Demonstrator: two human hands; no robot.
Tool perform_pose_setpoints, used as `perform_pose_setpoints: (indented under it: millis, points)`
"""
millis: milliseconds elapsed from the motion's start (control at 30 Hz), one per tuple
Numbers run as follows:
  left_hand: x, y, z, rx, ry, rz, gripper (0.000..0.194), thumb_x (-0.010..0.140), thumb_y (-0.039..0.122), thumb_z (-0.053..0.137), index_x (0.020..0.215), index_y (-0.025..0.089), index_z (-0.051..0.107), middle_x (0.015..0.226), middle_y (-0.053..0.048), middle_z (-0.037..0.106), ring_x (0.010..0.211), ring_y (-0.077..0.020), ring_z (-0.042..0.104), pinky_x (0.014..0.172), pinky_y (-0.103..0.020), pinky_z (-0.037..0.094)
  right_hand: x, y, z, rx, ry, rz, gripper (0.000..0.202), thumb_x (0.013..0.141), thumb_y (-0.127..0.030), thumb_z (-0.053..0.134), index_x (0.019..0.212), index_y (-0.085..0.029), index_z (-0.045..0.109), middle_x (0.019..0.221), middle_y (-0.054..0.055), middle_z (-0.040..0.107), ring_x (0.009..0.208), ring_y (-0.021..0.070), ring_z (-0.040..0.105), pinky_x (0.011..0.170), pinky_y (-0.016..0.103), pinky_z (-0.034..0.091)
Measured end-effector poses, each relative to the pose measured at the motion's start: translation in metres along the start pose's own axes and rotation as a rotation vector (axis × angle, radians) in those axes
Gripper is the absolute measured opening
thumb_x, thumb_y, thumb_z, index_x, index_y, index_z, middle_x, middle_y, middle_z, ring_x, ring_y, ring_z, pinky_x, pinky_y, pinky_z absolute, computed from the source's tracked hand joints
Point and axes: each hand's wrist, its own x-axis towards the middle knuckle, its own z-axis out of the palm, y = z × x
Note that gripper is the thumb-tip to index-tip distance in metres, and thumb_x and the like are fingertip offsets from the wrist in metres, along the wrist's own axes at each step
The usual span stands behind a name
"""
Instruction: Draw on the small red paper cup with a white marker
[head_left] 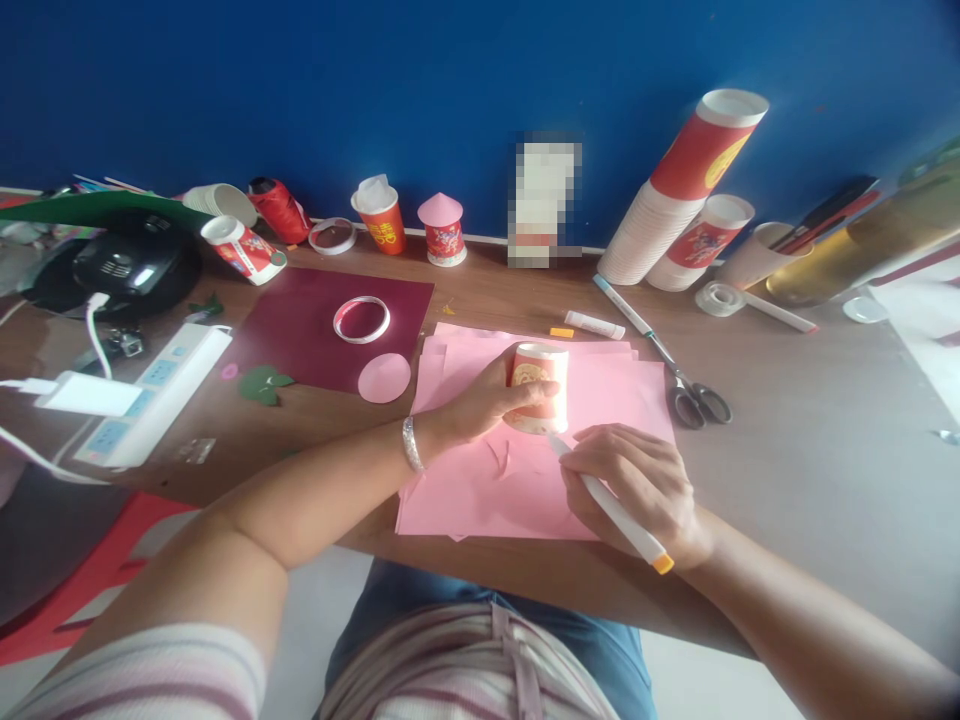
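My left hand (495, 398) is wrapped round a red and white paper cup (546, 372), with the thumb across its front. The cup is over a stack of pink paper sheets (457, 500). In my right hand (634, 485) is a white marker (619, 515) with an orange end; its tip points at the cup's lower edge. Small pink paper scraps (501, 458) lie on the sheets below the cup. An orange cap (561, 332) and a glue stick (594, 324) lie just behind the stack.
Scissors (697, 403) and a blue-tipped marker (624, 303) lie right of the sheets. Dark red paper (289, 330) holds a ring (361, 320) and pink disc (384, 378). Cups line the back; a power strip (157, 395) is left.
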Motion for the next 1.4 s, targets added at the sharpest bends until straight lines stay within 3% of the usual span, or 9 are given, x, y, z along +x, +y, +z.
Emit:
perform_pose_setpoints:
  millis: [967, 1400]
  points:
    - [0.0001, 0.0018, 0.0012, 0.02, -0.004, 0.004, 0.05, 0.08, 0.04, 0.081, 0.115, 0.016, 0.055, 0.103, -0.007, 0.061, 0.091, -0.0174, 0.061, 0.078, -0.03, 0.052, -0.0029, 0.0017, 0.0015, 0.004, -0.019, 0.021, 0.021, 0.086, -0.002, 0.063, 0.098, -0.019, 0.06, 0.075, 0.0, 0.064, 0.066, 0.0142, 0.064, 0.064, 0.03, 0.059]
    - [0.0017, -0.0026, -0.0015, 0.011, -0.012, 0.01, 0.05, 0.08, 0.04, 0.081, 0.114, 0.017, 0.053, 0.098, -0.003, 0.058, 0.085, -0.0142, 0.058, 0.074, -0.028, 0.051, -0.0001, 0.001, 0.002, 0.002, -0.028, 0.019, 0.021, 0.086, -0.001, 0.063, 0.098, -0.018, 0.059, 0.075, 0.0, 0.064, 0.065, 0.0137, 0.063, 0.063, 0.029, 0.058]
